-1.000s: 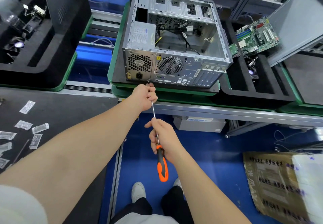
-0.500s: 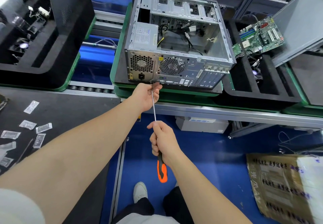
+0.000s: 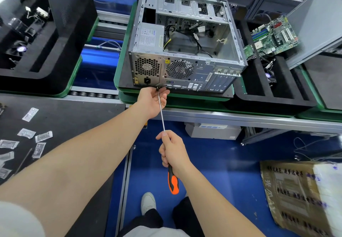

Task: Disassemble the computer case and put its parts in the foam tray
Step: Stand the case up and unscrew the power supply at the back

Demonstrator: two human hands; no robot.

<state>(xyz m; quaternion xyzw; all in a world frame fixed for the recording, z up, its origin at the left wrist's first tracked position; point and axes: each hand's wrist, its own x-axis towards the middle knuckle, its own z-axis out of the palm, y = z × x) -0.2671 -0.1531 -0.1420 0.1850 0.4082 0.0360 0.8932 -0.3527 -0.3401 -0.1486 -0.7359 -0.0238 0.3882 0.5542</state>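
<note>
An open grey computer case lies on a green-edged pallet, its rear panel facing me, with a power supply and loose cables inside. My right hand grips an orange and black screwdriver whose long shaft runs up to the lower edge of the rear panel. My left hand is cupped palm up under the tip, its fingers around the shaft at the case. A black foam tray to the right holds a green motherboard and a small fan.
Another black foam tray with parts sits at the left on the roller conveyor. Small plastic bags lie on the dark bench at my left. A grey side panel leans at the right. A cardboard box stands on the blue floor.
My left hand turned palm up and slid forward to the case's lower edge. The screwdriver tip moved up to the rear panel with it.
</note>
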